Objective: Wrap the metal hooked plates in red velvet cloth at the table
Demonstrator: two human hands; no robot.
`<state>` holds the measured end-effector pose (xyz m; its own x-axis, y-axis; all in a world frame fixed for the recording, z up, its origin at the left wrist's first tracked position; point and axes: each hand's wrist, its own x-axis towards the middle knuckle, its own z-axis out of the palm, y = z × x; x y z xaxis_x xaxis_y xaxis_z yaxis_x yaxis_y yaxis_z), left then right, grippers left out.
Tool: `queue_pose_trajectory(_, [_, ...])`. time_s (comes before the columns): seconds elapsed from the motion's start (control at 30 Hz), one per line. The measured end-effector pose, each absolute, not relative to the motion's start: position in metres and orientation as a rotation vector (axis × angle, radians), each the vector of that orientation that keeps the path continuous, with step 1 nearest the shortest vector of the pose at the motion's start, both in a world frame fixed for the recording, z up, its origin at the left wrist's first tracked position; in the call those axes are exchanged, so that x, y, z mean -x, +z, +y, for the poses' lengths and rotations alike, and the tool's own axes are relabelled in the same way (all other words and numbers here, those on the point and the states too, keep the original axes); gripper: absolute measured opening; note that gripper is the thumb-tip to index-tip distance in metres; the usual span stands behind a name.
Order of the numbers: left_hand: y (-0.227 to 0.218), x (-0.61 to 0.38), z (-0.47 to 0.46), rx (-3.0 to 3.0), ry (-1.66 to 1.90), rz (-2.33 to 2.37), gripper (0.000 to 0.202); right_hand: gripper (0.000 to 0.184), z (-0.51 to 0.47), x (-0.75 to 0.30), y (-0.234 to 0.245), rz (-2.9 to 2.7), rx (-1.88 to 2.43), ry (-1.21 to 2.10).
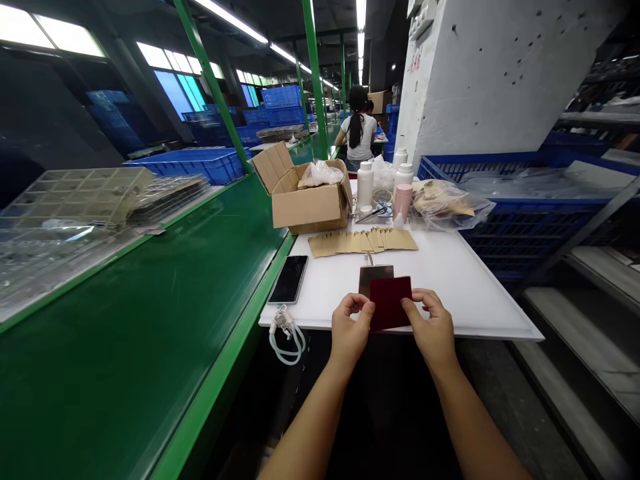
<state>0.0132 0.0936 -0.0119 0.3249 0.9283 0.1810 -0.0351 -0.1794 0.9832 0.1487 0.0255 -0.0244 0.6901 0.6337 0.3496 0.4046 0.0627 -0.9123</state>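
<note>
A dark red, flat square piece (pixel 391 304) is held upright near the front edge of the white table (pixel 450 280). My left hand (pixel 351 328) pinches its left edge between thumb and fingers. Its right edge is gripped the same way by my right hand (pixel 432 327). Just behind it, partly covered, a brownish metallic flat plate (pixel 369 277) lies on the table with a small metal fitting at its far side. Beyond that, a row of overlapping gold-brown cards (pixel 363 241) stretches across the tabletop. What the red piece is made of I cannot tell.
A phone (pixel 290 280) with a looped strap (pixel 287 340) lies at the table's left front. An open cardboard box (pixel 313 205), white bottles (pixel 365 183) and a plastic bag (pixel 445 203) stand behind. A green conveyor belt (pixel 165 287) runs left; blue crates (pixel 505 233) stand right. A person (pixel 361 133) sits ahead.
</note>
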Motion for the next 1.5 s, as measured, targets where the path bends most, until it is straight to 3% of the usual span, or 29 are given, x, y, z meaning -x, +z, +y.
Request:
queue_pose_trajectory(0.33, [-0.032,-0.022,0.137,-1.537,1.188,0.948,0.023,0.021,0.066,-0.158,-0.047,-0.941,1.55,0.119])
queue_pose_trajectory(1.5, [-0.034,-0.028,0.137,-1.468,1.185,1.012,0.024,0.021,0.068,-0.162,-0.049,-0.89,1.53,0.166])
